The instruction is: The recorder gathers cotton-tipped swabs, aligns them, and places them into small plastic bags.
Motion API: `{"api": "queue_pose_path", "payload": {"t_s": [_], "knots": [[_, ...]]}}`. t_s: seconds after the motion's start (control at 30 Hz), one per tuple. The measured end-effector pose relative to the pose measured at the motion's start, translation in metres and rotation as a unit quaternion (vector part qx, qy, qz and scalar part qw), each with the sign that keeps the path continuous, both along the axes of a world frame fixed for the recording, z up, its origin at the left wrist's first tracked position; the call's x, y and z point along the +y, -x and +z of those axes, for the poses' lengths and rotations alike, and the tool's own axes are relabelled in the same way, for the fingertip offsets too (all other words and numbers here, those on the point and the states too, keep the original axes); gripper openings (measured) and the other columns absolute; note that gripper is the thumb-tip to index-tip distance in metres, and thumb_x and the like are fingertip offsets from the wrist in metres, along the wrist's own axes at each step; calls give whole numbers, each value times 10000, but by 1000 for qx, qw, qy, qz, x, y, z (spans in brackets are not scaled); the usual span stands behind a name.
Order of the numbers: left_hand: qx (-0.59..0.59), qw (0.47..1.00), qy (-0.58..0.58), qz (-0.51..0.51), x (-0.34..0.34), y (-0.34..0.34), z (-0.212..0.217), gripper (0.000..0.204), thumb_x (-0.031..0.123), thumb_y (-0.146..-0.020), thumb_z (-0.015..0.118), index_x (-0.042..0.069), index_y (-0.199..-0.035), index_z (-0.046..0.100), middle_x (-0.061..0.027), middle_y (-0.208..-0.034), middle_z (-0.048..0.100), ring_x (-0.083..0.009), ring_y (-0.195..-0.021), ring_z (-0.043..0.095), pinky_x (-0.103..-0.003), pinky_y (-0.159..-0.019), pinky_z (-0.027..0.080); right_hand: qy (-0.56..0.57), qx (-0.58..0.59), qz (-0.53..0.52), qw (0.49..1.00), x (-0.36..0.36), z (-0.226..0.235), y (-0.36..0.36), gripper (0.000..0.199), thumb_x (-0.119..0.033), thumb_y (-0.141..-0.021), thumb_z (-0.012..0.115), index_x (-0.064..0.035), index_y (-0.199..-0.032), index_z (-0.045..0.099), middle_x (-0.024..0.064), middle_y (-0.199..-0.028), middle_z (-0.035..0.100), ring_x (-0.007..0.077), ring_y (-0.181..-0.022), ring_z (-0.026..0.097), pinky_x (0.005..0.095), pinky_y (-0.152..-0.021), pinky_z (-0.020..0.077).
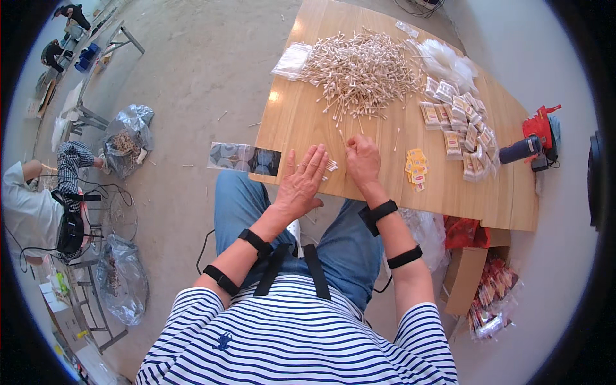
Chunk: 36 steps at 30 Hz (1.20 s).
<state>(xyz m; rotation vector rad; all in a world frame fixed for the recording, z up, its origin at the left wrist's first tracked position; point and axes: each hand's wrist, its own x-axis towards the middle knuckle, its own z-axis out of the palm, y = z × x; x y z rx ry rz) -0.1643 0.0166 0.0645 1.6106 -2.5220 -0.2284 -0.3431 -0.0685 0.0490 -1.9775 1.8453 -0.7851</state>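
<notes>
Wooden table: bundled white-tipped cotton swabs

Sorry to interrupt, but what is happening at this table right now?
A seated person is gathering a small bundle of cotton swabs at the near edge of the wooden table. The left hand lies flat, fingers against the bundle; the right hand pinches beside it. A big swab pile and filled packets lie beyond.

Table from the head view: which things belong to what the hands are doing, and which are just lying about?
In hand: left hand, right hand, small bundle of swabs, swab pile, filled packets, yellow labels.
Lying about: red tool, cardboard box.
</notes>
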Motion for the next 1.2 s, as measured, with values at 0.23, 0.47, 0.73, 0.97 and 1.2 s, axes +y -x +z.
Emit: {"api": "queue_pose_path", "payload": {"t_s": [0.23, 0.47, 0.73, 0.97, 1.2], "knots": [[3, 1000, 1, 1, 0, 0, 1, 1230, 454, -553, 877, 18, -1522, 257, -126, -1620, 181, -269, -1510, 152, -559, -1204, 84, 33, 36, -29, 998, 1, -1, -7, 90, -85, -862, 596, -89, -917, 667, 161, -937, 632, 376, -861, 645, 472, -736, 530], [3, 1000, 10, -1, -1, 0, 2, 1218, 453, -567, 870, 18, -1525, 257, -130, -1620, 182, -275, -1510, 154, -559, -1204, 78, 57, 43, 39, 997, 11, 3, -24, 95, -97, -881, 572, -83, -914, 659, 169, -934, 630, 384, -841, 648, 474, -698, 533], [12, 1000, -6, 2, 0, 0, 7, 1209, 421, -568, 876, 5, -1520, 259, -138, -1617, 193, -286, -1509, 156, -567, -1202, 83, 11, 81, 21, 996, -2, 10, -18, 105, -144, -878, 595, -59, -919, 641, 150, -947, 632, 366, -868, 665, 477, -715, 545], [19, 1000, -12, -1, 0, 2, 8, 1225, 403, -550, 888, 5, -1520, 255, -137, -1612, 202, -286, -1507, 161, -577, -1200, 92, -17, 168, -92, 981, -41, 4, 10, 151, -178, -876, 584, -74, -976, 628, 155, -1032, 639, 356, -870, 682, 459, -730, 561], [23, 1000, -6, 2, 1, 1, 9, 1228, 392, -542, 891, 22, -1525, 255, -133, -1614, 200, -282, -1508, 162, -580, -1199, 100, -54, 180, -119, 975, -22, 3, 54, 177, -193, -853, 571, -74, -971, 627, 159, -1047, 648, 390, -892, 665, 487, -743, 554]]}}
